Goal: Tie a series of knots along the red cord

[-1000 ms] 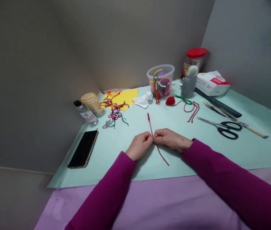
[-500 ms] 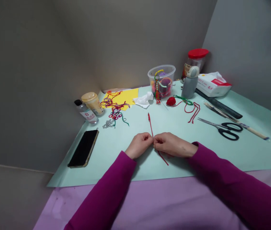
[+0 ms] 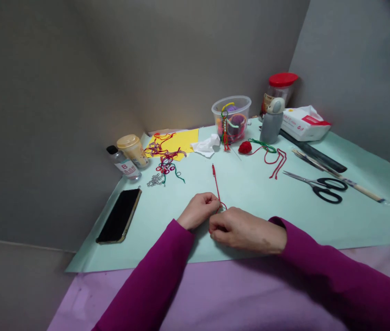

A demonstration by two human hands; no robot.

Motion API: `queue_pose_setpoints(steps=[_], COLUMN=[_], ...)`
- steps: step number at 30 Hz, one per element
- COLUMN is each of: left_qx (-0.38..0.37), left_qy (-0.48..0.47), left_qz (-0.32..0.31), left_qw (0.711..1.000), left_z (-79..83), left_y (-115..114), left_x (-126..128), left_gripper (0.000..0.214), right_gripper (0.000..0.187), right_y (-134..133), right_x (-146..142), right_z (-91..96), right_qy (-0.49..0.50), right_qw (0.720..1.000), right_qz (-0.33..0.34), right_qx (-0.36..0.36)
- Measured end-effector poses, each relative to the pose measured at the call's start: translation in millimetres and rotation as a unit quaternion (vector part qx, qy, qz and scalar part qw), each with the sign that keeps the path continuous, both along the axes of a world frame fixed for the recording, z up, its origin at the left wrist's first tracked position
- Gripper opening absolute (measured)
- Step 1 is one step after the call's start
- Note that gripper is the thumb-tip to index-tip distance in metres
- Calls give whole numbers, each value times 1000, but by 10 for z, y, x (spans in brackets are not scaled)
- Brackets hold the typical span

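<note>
A thin red cord [image 3: 215,181] lies on the mint-green paper sheet [image 3: 250,197], running from its far end toward me. My left hand [image 3: 198,210] pinches the cord near its middle, fingers closed. My right hand [image 3: 245,228] is closed on the cord's near part, pulled in close below the left hand, and a small red loop shows between the two hands. Both sleeves are magenta.
Black scissors [image 3: 322,187] and long sticks [image 3: 340,177] lie right. A black phone [image 3: 119,220] lies left, beside a bottle [image 3: 123,164] and capped cup [image 3: 132,148]. Behind are loose cords [image 3: 165,158], yellow paper [image 3: 177,139], a clear tub [image 3: 232,117], a red-lidded jar [image 3: 279,89] and a tissue pack [image 3: 303,122].
My right hand has moved toward me and left, carrying the cord's near part under the left hand so that a small loop has formed. The left hand has stayed nearly still.
</note>
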State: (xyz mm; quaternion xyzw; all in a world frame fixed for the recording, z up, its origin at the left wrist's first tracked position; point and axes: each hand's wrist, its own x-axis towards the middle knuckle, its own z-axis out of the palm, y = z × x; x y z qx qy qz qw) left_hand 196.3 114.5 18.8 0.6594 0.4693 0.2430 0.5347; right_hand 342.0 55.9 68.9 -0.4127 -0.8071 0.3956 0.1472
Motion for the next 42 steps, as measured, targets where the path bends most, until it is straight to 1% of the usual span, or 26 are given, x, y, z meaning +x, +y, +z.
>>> queue_pose_setpoints(steps=[1,2,3,5,6,7,9,10,12,13,14,16,19,22,25,31,34,37,40,42], left_qx=[-1,1,4,11,13,14,10,9,3,0,-1,1,10,23,47,116,143,165,196,203], left_qy=[-1,-2,0,13,20,25,27,24,21,20,17,14,21,38,58,126,152,165,165,153], left_qz=[0,0,-1,-1,1,4,7,7,1,-2,-5,-10,-11,-12,-14,-15,-16,-18,-5,-17], left_qw=[1000,1000,1000,1000,1000,1000,1000,1000,1000,1000,1000,1000,1000,999,997,985,978,972,967,967], left_z=[-3,-7,-10,-13,-12,-10,-5,-3,-5,-9,-14,-26,-38,-39,-27,33,71,139,230,269], left_y=[4,10,17,27,30,30,27,25,24,26,29,36,45,44,30,-47,-79,-92,-105,-127], left_x=[-2,-5,-7,-11,-12,-12,-11,-11,-13,-16,-19,-26,-36,-44,-45,-2,16,0,-32,-36], left_gripper=[17,17,18,19,20,21,22,22,22,22,21,20,19,18,16,13,15,19,22,23], right_gripper=[19,19,19,15,10,6,7,8,8,7,7,5,3,7,9,14,14,11,9,10], right_y=[6,27,63,170,231,288,374,397,406,399,389,377,390,425,449,458,463,470,471,468], right_x=[5,17,35,80,102,122,145,149,147,145,144,150,173,191,199,196,190,189,197,205], right_z=[21,29,23,-36,-81,-131,-216,-244,-267,-267,-264,-262,-296,-353,-388,-379,-383,-387,-376,-365], right_qy=[13,29,48,95,121,149,201,223,245,245,241,230,199,153,140,116,124,125,126,134], right_qw=[1000,998,995,978,968,956,928,915,895,890,888,890,911,933,943,938,936,935,930,927], right_qz=[-8,-36,-79,-182,-221,-249,-294,-299,-285,-270,-256,-234,-220,-230,-228,-233,-235,-244,-247,-245], right_qx=[-22,-38,-42,-23,-20,-35,-109,-154,-241,-274,-298,-316,-287,-232,-200,-230,-230,-226,-239,-252])
